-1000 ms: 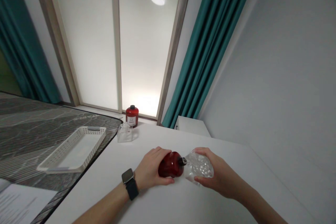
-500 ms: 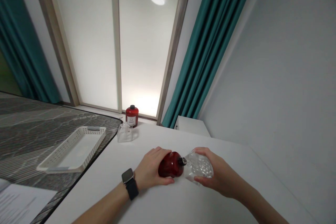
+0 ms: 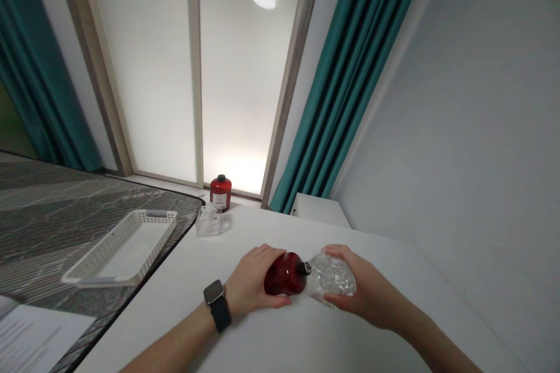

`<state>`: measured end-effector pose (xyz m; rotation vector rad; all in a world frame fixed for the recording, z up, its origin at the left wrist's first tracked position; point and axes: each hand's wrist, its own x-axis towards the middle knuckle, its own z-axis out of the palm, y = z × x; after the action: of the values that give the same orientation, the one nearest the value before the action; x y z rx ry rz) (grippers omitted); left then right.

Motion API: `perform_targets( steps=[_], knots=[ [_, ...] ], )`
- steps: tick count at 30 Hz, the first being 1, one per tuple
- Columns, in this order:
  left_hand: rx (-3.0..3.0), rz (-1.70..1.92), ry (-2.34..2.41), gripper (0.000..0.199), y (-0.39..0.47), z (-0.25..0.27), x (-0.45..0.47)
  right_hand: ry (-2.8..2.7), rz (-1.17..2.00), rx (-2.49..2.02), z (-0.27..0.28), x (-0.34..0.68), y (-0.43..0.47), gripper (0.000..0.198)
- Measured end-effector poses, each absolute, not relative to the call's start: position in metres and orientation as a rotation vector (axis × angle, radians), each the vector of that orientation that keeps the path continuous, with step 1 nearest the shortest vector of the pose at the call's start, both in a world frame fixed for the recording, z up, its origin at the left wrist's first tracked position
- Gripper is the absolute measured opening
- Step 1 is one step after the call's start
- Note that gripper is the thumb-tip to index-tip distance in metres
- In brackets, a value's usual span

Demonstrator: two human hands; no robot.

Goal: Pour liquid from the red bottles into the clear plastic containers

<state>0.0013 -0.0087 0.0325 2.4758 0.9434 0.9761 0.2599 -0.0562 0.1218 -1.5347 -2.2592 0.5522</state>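
Note:
My left hand (image 3: 256,280) is closed around a dark red bottle (image 3: 283,275), which is tilted over to the right above the white table. The bottle's black neck (image 3: 303,268) points at a clear, textured bottle (image 3: 333,275). My right hand (image 3: 361,288) grips that clear bottle, thumb on the near side and fingers on the far side. The two necks are close together; whether they touch, I cannot tell. Farther back stands a second red bottle (image 3: 220,193) with a black cap and a white label. In front of it sits another clear container (image 3: 209,221).
A white perforated basket (image 3: 126,249) rests on the grey patterned surface (image 3: 52,210) to the left. Printed paper (image 3: 39,338) lies at the lower left. Behind the white table (image 3: 258,344) is a low white cabinet (image 3: 321,210) beside a teal curtain (image 3: 345,87).
Both hands and the two bottles they hold stay almost where they were. The view has shifted very slightly.

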Motion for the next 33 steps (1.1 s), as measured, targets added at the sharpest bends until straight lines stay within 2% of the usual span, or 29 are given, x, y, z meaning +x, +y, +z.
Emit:
perform_targets(
  steps=[33],
  knots=[
    [2.474,0.951,0.951,0.069,-0.0109,0.0309,0.0027,-2.308,0.560,-1.526,0.1303,0.2582,-0.0574,0.060]
  ],
)
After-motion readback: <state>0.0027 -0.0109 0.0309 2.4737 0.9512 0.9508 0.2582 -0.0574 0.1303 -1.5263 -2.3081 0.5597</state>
